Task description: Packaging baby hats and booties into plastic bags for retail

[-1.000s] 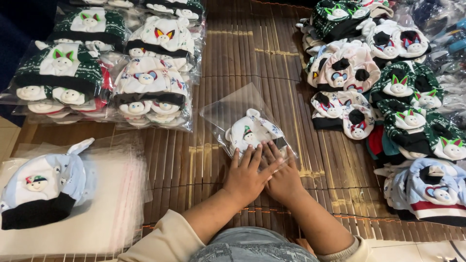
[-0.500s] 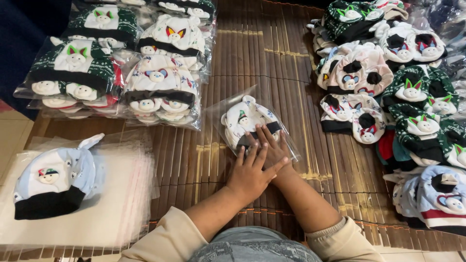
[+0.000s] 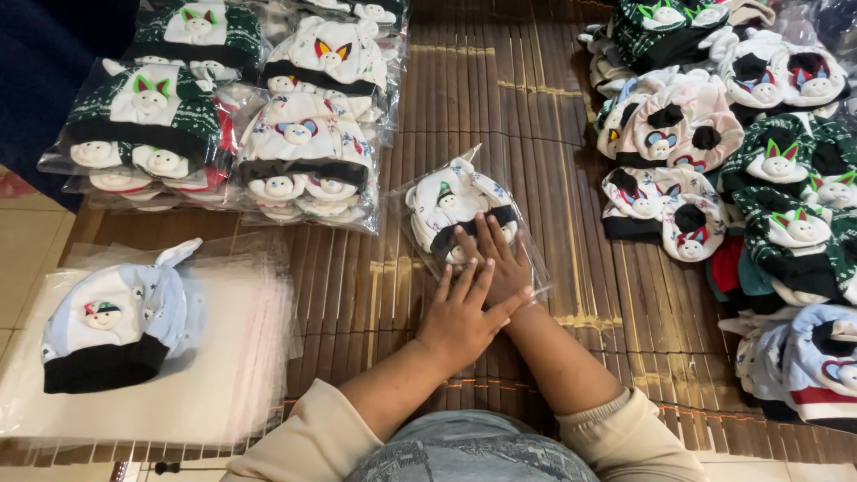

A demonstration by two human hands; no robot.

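Observation:
A clear plastic bag holding a white and black baby hat lies on the bamboo mat in front of me. My right hand rests flat on the near end of that bag, fingers spread. My left hand lies flat partly over my right hand, fingers apart and pointing up and to the right. Neither hand grips anything.
Stacks of bagged hats stand at the back left. A light blue hat with a black brim lies on a pile of empty clear bags at the left. Loose unbagged hats are heaped along the right.
Both hands have slid forward along the bagged hat, pressing it flat. The bag has shifted a little nearer to the stacks.

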